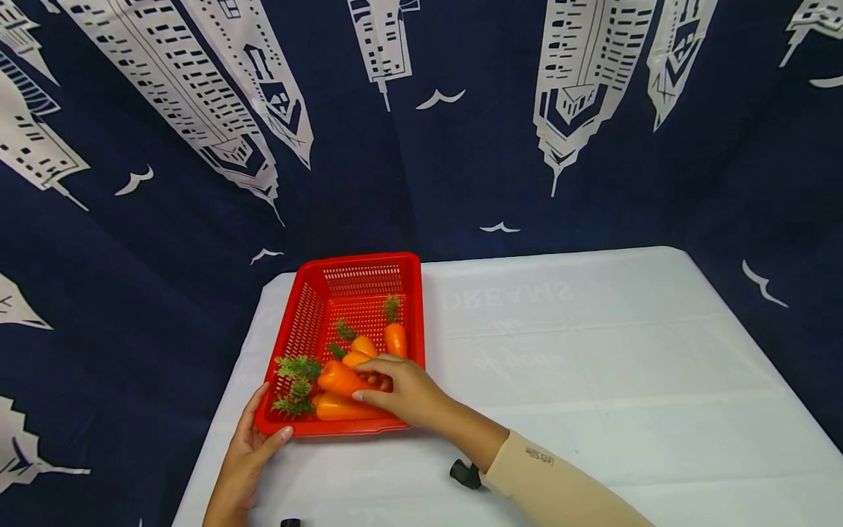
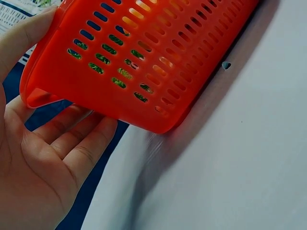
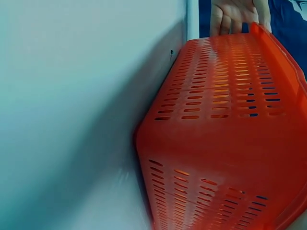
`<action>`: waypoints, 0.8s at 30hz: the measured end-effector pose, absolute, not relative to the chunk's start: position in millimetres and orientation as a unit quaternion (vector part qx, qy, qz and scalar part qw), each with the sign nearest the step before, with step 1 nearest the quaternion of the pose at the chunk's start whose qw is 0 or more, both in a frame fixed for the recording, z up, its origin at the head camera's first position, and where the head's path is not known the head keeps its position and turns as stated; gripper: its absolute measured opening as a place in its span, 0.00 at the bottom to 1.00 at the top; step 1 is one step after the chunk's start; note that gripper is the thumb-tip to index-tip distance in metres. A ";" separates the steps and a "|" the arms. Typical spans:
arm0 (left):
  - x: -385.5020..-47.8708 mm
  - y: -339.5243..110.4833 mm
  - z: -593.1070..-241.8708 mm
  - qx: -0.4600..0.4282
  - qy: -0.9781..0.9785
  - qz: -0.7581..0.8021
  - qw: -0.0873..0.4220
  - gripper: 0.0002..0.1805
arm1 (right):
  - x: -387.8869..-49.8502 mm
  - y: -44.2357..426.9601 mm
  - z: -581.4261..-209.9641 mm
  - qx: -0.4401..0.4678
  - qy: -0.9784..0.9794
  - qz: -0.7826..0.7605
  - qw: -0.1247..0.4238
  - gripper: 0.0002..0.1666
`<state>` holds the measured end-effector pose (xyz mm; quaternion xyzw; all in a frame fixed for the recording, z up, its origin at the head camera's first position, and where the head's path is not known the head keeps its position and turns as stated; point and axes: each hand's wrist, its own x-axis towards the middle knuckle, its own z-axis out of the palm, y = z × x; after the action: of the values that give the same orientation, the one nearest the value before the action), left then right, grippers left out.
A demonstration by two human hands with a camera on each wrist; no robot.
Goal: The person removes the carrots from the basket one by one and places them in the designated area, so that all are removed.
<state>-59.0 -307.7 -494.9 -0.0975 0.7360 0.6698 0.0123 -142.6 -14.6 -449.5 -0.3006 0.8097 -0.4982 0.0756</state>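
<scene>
A red plastic basket (image 1: 416,300) with slotted sides stands at the left of the white table. Several orange carrots with green tops lie inside it. My left hand (image 1: 246,455) grips the basket's near left corner, with the thumb on the rim; in the left wrist view its fingers (image 2: 88,139) lie along the outside wall. Reaching in over the near right side, my right hand (image 1: 405,388) holds a carrot (image 1: 339,379) by its thick body, thumb and fingers around it. Below that lies another carrot (image 1: 342,408), and a slimmer carrot (image 1: 396,339) rests by the right wall.
A small black object (image 1: 465,474) lies on the white table (image 1: 593,380) beside my right forearm, and another black object (image 1: 290,522) shows at the bottom edge. Behind the table hangs a dark blue cloth (image 1: 474,168) printed with white buildings and birds.
</scene>
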 end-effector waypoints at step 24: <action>-58.5 -307.3 -493.1 -0.087 0.732 0.676 0.008 0.49 | -144.2 2.5 -451.1 -0.192 0.687 -0.693 0.101 0.25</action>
<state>-58.5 -307.3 -493.1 -0.0870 0.7318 0.6759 0.0077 -144.2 2.5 -451.1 -0.1924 0.6872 -0.6933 0.1007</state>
